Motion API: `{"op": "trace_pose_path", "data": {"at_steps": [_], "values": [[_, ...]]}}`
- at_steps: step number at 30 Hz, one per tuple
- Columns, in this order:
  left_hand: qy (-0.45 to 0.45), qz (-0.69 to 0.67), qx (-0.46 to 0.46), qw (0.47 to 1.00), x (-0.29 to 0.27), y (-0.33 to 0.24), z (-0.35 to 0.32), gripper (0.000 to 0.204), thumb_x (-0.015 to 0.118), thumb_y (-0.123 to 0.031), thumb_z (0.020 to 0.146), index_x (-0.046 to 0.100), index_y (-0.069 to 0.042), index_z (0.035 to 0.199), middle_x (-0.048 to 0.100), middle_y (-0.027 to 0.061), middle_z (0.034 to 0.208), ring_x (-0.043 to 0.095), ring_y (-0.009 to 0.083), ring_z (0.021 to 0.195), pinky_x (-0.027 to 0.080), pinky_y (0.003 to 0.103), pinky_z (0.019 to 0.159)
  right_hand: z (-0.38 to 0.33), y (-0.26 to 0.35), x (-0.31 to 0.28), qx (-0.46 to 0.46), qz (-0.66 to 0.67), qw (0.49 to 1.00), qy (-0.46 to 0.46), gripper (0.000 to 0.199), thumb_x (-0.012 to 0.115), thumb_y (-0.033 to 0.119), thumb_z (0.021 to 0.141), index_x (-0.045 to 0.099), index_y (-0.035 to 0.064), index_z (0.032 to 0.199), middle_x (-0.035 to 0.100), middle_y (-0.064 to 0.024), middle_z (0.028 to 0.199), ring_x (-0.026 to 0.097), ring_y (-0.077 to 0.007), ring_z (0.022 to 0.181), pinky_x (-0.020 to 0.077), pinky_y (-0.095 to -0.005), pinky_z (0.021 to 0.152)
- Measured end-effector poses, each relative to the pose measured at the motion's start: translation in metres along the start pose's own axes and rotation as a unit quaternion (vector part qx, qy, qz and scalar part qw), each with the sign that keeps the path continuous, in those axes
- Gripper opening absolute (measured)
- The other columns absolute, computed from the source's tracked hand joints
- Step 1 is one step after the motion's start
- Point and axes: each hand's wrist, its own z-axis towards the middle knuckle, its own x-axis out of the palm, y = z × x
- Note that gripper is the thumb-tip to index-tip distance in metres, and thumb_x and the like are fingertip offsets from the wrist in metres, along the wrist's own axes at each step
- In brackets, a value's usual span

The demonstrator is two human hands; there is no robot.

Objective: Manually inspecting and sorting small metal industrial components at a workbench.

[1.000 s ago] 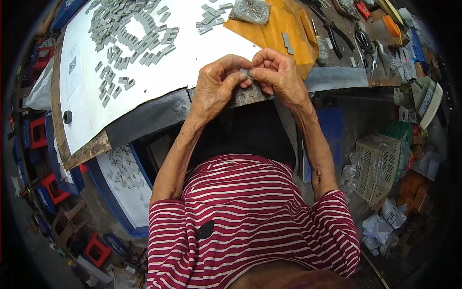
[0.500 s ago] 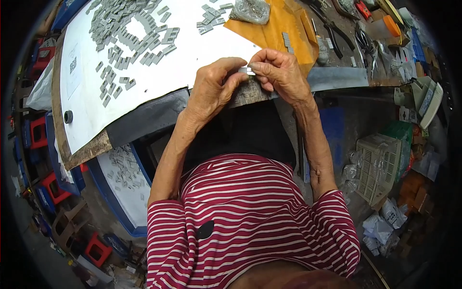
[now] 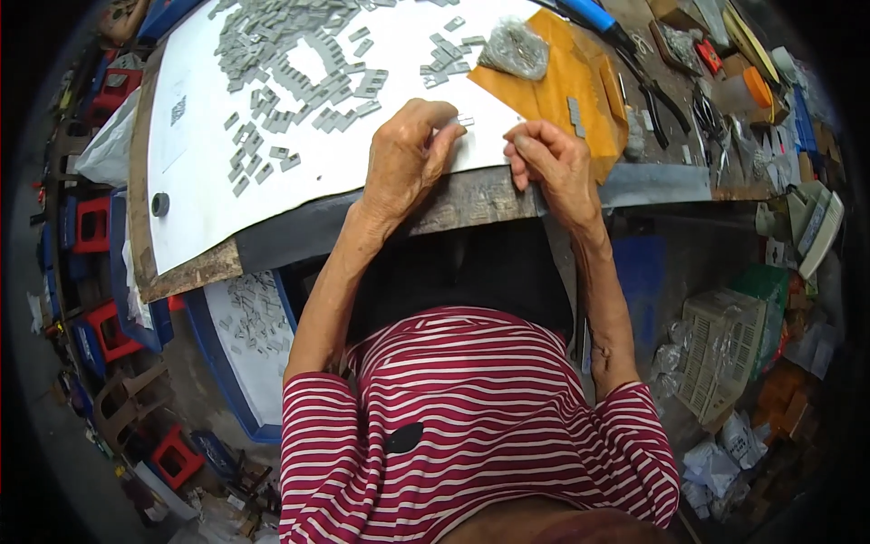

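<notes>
My left hand is closed over the white sheet, pinching a small grey metal piece between thumb and forefinger. To its right, my right hand is apart from it, thumb and forefinger pressed together near the front edge of the sheet. Anything in that pinch is too small to make out. Many similar small grey metal pieces lie heaped and scattered at the far left of the sheet, with a smaller cluster ahead of my left hand.
An orange envelope lies at the right, bearing a clear bag of tiny parts and a short row of grey pieces. Pliers rest beyond it. A black ring sits at the left. Below stands a blue tray of pieces.
My hands were together at the small metal piece; my right hand has drawn away to the right. The left still holds the piece. The whole view has shifted slightly.
</notes>
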Motion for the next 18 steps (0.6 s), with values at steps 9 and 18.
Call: {"op": "trace_pose_path", "data": {"at_steps": [9,18], "values": [[-0.088,0.222,0.006,0.971,-0.012,0.071,0.051,0.014,0.066,-0.016,0.072,0.066,-0.004,0.080,0.057,0.0107,0.080,0.052,0.0246,0.079,0.039,0.038,0.071,-0.004,-0.002,0.003,-0.021,-0.049,0.999,-0.009,0.016,0.051,0.007,0.084,0.056,-0.0059,0.092,0.055,-0.0049,0.070,0.049,-0.0068,0.052,0.0415,-0.0184,0.048],[-0.105,0.374,-0.012,0.921,-0.009,0.096,0.075,0.017,0.068,-0.025,0.073,0.068,-0.011,0.082,0.058,0.0056,0.081,0.048,0.0236,0.084,0.035,0.040,0.071,-0.003,-0.003,0.000,-0.020,-0.043,0.999,-0.005,0.014,0.052,0.006,0.083,0.056,-0.0051,0.091,0.055,-0.0039,0.067,0.050,-0.0064,0.051,0.0418,-0.0178,0.048]]}}
